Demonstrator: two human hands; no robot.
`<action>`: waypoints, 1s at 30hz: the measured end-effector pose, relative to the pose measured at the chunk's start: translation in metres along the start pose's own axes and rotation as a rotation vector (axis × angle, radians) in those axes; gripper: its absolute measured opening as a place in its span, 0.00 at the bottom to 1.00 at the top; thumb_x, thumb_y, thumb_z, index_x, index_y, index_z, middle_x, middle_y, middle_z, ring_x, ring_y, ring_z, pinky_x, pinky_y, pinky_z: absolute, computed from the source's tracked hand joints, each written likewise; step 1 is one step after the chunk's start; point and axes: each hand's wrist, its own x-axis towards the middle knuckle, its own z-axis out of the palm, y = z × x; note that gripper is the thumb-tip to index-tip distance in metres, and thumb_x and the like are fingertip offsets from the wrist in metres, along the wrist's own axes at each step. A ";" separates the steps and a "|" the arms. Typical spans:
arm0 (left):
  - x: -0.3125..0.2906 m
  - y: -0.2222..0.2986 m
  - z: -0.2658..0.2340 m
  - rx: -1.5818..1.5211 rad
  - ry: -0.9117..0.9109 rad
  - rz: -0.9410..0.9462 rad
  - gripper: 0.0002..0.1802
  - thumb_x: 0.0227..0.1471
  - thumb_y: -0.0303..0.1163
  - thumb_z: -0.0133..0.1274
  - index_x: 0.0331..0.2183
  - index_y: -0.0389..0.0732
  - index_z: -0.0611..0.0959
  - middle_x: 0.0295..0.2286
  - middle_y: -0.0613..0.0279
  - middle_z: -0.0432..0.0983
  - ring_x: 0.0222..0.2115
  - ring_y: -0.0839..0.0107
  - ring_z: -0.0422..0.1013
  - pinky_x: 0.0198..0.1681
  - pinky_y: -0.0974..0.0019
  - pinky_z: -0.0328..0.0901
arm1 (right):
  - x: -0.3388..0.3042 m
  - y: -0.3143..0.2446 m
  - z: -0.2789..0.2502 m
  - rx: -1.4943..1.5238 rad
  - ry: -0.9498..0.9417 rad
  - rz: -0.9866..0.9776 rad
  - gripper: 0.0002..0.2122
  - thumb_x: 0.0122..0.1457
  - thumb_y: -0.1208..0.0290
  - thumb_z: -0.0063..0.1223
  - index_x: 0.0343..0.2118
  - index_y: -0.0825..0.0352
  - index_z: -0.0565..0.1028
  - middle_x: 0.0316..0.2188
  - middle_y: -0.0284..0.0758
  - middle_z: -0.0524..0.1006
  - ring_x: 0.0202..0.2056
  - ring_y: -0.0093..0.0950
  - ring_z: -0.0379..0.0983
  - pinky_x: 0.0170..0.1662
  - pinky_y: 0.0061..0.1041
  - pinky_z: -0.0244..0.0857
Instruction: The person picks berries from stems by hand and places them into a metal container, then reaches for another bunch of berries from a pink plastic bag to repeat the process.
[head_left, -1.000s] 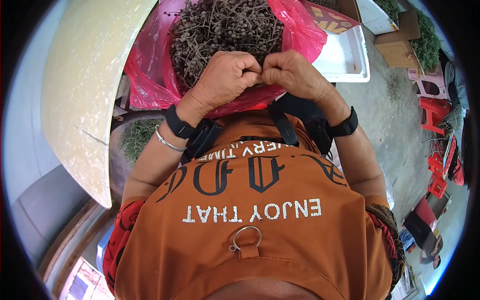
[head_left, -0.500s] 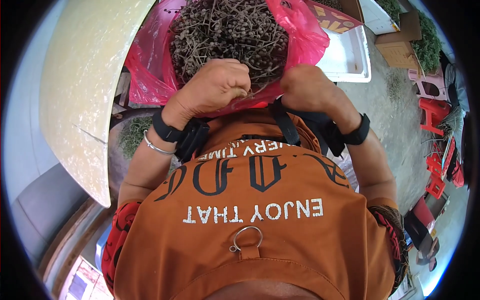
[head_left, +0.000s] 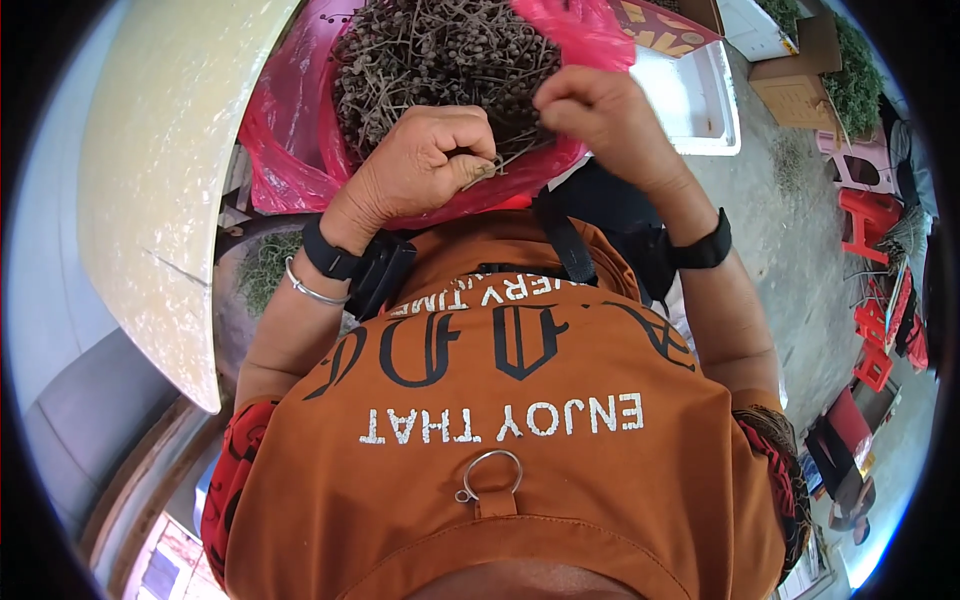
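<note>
Step in hand (our judgement): we are picking over dry stalks by hand, mid-op. L hand (head_left: 428, 158): thumb & fingertips clamped on a few thin stems (head_left: 515, 156), held over the near edge of the pink bag (head_left: 290, 115). R hand (head_left: 598, 118): fingers curled together, apart from L hand, to its right & slightly farther fwd, over the bag's right side; we can't tell whether it grips anything. Main stock, i.e. the heap of dark stalks w/ small round heads (head_left: 440, 65), sits in the open bag directly in front of us.

Next move, as we judge it, calls for a light, exact pinch: L hand steady w/ stems projecting, R hand fingertips on the free ends, w/o crushing or dragging extra stalks.

Vis. limits: gripped ends hidden by L hand fingers; no. of stems unclear. R hand slightly blurred, its palm turned away. Far side of heap cut off at top edge; bag's base & support not vis.; heap depth unreadable.
</note>
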 end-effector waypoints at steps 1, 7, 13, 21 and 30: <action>0.000 0.000 0.000 0.010 0.003 0.007 0.06 0.44 0.24 0.55 0.23 0.35 0.73 0.20 0.64 0.67 0.20 0.73 0.64 0.24 0.73 0.60 | 0.001 0.004 0.005 -0.257 -0.016 -0.107 0.07 0.50 0.73 0.53 0.31 0.69 0.73 0.15 0.31 0.70 0.17 0.22 0.64 0.20 0.20 0.57; 0.002 0.009 0.005 0.035 0.090 -0.086 0.07 0.44 0.25 0.55 0.22 0.36 0.73 0.19 0.61 0.69 0.19 0.68 0.68 0.25 0.71 0.63 | -0.007 0.011 0.007 -0.812 -0.057 -0.262 0.05 0.52 0.76 0.50 0.32 0.68 0.71 0.17 0.39 0.70 0.21 0.27 0.69 0.25 0.29 0.63; 0.016 0.017 0.014 0.157 0.052 -0.187 0.07 0.46 0.31 0.55 0.28 0.38 0.78 0.20 0.60 0.74 0.22 0.67 0.71 0.27 0.70 0.66 | -0.014 0.011 0.007 -0.319 -0.030 -0.125 0.04 0.56 0.73 0.48 0.29 0.69 0.71 0.16 0.32 0.68 0.19 0.23 0.65 0.22 0.22 0.60; 0.015 0.015 0.011 0.092 0.099 -0.117 0.05 0.43 0.30 0.56 0.25 0.40 0.82 0.22 0.60 0.76 0.25 0.66 0.73 0.30 0.68 0.67 | -0.028 0.002 0.008 0.561 -0.151 0.183 0.05 0.58 0.73 0.46 0.29 0.69 0.70 0.16 0.25 0.61 0.16 0.15 0.54 0.18 0.12 0.49; 0.013 0.008 -0.003 0.383 0.042 0.067 0.05 0.41 0.28 0.57 0.24 0.37 0.81 0.21 0.62 0.75 0.24 0.67 0.71 0.30 0.68 0.66 | -0.039 0.005 -0.009 0.839 -0.394 -0.199 0.10 0.57 0.68 0.49 0.25 0.70 0.67 0.14 0.26 0.61 0.14 0.14 0.53 0.14 0.13 0.46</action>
